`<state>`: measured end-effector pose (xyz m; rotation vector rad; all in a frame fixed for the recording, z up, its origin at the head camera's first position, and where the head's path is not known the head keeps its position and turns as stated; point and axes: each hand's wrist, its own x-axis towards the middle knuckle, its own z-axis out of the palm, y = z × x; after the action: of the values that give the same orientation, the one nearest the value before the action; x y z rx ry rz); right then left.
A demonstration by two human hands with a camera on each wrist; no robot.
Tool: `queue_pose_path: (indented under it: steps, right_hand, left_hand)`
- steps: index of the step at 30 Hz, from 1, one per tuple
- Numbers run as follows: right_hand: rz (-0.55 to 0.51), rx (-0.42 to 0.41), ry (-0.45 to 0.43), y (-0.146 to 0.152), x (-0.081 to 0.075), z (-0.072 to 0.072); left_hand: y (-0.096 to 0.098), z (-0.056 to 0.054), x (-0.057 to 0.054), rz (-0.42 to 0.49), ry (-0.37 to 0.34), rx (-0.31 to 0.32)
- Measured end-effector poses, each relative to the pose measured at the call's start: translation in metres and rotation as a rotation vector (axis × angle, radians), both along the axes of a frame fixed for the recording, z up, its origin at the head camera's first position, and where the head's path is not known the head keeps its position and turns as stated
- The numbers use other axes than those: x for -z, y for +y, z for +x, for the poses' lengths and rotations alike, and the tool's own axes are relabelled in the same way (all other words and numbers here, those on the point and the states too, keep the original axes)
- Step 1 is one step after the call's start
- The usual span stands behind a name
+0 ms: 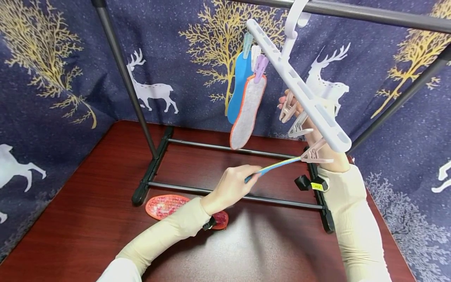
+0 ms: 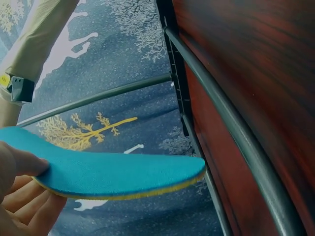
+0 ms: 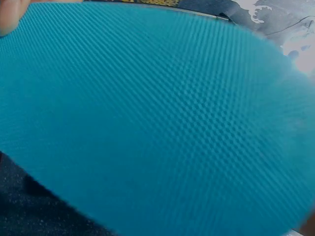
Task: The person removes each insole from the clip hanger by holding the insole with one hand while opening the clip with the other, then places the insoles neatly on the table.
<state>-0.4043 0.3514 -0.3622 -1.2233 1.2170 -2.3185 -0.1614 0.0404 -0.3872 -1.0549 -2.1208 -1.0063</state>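
Observation:
My left hand point(image 1: 232, 186) pinches a blue insole point(image 1: 278, 165) with a yellow edge, thumb on its blue face. In the head view it is nearly edge-on, its far end meeting a pale pink clothespin point(image 1: 317, 153) under the white hanger point(image 1: 299, 84); whether the clothespin bites it, I cannot tell. My right hand point(image 1: 302, 111) is raised behind the hanger, fingertips beside a beige clothespin point(image 1: 288, 109), partly hidden by it and a white clothespin point(image 1: 299, 126). The insole's blue face point(image 3: 162, 118) fills most of the right wrist view.
A blue insole point(image 1: 243, 74) and a grey insole with orange edging point(image 1: 248, 113) hang from clothespins at the hanger's far end. The hanger hooks over a dark rail point(image 1: 370, 15). A red patterned insole point(image 1: 165, 205) lies on the table point(image 1: 88, 219), partly under my left forearm.

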Motion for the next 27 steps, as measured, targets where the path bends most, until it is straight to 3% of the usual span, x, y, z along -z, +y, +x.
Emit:
queue_pose_path:
  steps: [1, 2, 4, 10, 13, 14, 16, 18, 20, 21, 23, 24, 25, 27]
  right_hand:
    - [0.023, 0.032, 0.039, 0.008, 0.009, -0.013]
    - [0.046, 0.065, 0.071, 0.004, 0.005, -0.006]
    - [0.082, 0.128, 0.11, 0.01, 0.012, -0.015]
    - [0.033, -0.045, 0.062, 0.036, 0.032, -0.05]
    - [0.052, -0.022, 0.104, 0.035, 0.03, -0.047]
    - [0.061, 0.007, 0.102, 0.022, 0.017, -0.026]
    - [0.098, 0.078, 0.158, 0.02, 0.015, -0.023]
    - [0.088, 0.093, 0.141, 0.017, 0.013, -0.019]
    - [0.094, 0.098, 0.123, 0.023, 0.018, -0.025]
    - [0.104, 0.109, 0.123, 0.037, 0.032, -0.045]
    - [0.101, 0.088, 0.09, 0.044, 0.039, -0.054]
    - [0.078, 0.045, 0.07, 0.043, 0.038, -0.053]
    - [0.071, 0.007, 0.068, 0.05, 0.043, -0.061]
    - [0.046, -0.016, 0.041, 0.043, 0.035, -0.049]
  left_hand:
    - [0.0, 0.0, 0.0, -0.012, 0.024, -0.001]
    - [0.0, 0.001, 0.0, -0.024, 0.049, -0.003]
    - [0.0, 0.001, 0.0, -0.045, 0.085, -0.004]
    - [0.0, 0.005, 0.002, -0.079, 0.161, -0.005]
    - [0.0, 0.007, 0.002, -0.087, 0.197, -0.01]
    - [0.0, 0.007, 0.003, -0.089, 0.205, -0.012]
    - [-0.001, 0.008, 0.004, -0.091, 0.211, -0.017]
    - [-0.001, 0.008, 0.005, -0.095, 0.213, -0.024]
    - [-0.002, 0.008, 0.006, -0.097, 0.213, -0.031]
    - [-0.002, 0.008, 0.007, -0.099, 0.215, -0.035]
    - [-0.002, 0.008, 0.008, -0.103, 0.22, -0.041]
    - [-0.002, 0.008, 0.008, -0.103, 0.222, -0.042]
    - [-0.002, 0.008, 0.008, -0.103, 0.224, -0.043]
    - [-0.003, 0.008, 0.008, -0.106, 0.226, -0.048]
